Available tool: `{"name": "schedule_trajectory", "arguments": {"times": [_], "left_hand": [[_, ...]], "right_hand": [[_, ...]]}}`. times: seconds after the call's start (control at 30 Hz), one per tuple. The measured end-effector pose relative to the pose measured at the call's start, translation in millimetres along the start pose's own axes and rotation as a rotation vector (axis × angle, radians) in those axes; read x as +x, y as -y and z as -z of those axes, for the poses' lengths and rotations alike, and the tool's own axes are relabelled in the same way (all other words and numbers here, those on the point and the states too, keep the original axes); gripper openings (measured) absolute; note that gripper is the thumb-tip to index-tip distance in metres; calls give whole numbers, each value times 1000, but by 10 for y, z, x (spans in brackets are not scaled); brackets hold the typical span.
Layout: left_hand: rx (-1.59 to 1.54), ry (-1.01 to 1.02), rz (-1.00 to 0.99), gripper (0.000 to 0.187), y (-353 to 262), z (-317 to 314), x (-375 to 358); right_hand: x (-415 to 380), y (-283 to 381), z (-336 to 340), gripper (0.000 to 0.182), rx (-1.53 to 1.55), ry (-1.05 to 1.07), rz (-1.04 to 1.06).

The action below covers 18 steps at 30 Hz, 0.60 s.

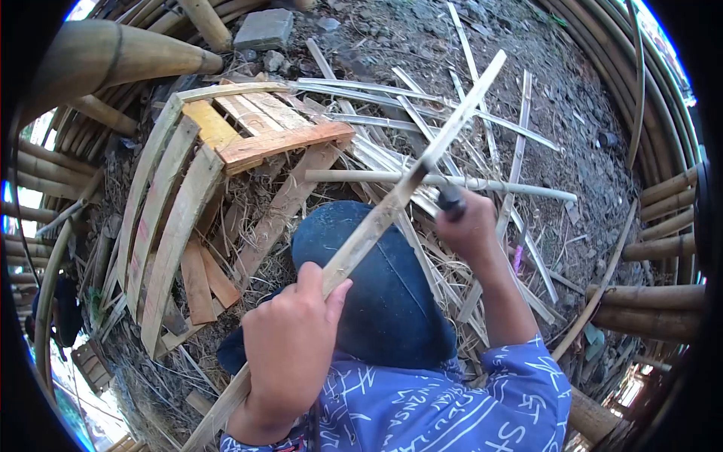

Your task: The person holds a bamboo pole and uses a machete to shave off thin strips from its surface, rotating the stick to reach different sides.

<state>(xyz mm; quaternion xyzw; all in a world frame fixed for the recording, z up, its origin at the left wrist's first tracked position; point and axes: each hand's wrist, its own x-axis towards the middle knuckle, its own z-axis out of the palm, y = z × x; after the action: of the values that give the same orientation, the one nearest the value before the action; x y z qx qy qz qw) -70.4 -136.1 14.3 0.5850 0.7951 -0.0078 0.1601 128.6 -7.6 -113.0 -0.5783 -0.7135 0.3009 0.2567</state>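
Observation:
My left hand (290, 339) is closed around a long split bamboo strip (376, 218). The strip slants from the lower left, across my dark-clad knee (361, 279), to the upper right. In my right hand (471, 230) is what looks like a knife (452, 202), gripped by its black handle. Its blade is hard to make out; a dark patch shows on the strip just left of the handle. A pale round stick (361, 176) lies crosswise beneath the strip, beyond my knee.
A slatted wooden crate (286, 142) stands at the left. Several bamboo strips (520, 135) lie scattered on the dirt ground (587, 196) among shavings. A grey block (263, 29) rests at the back. Bamboo poles (655, 309) line both sides.

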Motion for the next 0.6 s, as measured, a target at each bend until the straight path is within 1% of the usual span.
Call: {"name": "schedule_trajectory", "arguments": {"times": [0.07, 0.13, 0.2, 0.23, 0.27, 0.33, 0.4, 0.47, 0.53, 0.6], "left_hand": [[17, 0, 2, 37, 2, 7, -15], [35, -8, 22, 38, 21, -3, -40], [76, -46, 41, 38, 56, -22, -81], [75, -43, 44, 38, 58, -13, -98], [93, -45, 51, 38, 45, 4, -114], [108, -56, 62, 38, 55, 37, -127], [267, -66, -50, 33, 68, 63, -107], [268, -59, -48, 33, 66, 59, -80], [271, -45, -53, 33, 54, 41, -42], [210, -37, -64, 34, 38, 12, -25]], "right_hand": [[-23, 30, -41, 11, -232, 102, 160], [89, 83, -22, 12, -369, 151, 121], [221, -45, -77, 13, -342, 96, 65], [300, -147, -57, 13, -297, 94, 5], [392, -336, -64, 14, -240, 91, -28], [479, -616, -25, 15, -260, 12, -40], [428, -621, 32, 15, -297, -29, -62], [341, -558, 52, 15, -332, -69, -89], [239, -361, 66, 16, -146, 14, -141], [71, -93, 42, 15, 41, 79, -144]]}}
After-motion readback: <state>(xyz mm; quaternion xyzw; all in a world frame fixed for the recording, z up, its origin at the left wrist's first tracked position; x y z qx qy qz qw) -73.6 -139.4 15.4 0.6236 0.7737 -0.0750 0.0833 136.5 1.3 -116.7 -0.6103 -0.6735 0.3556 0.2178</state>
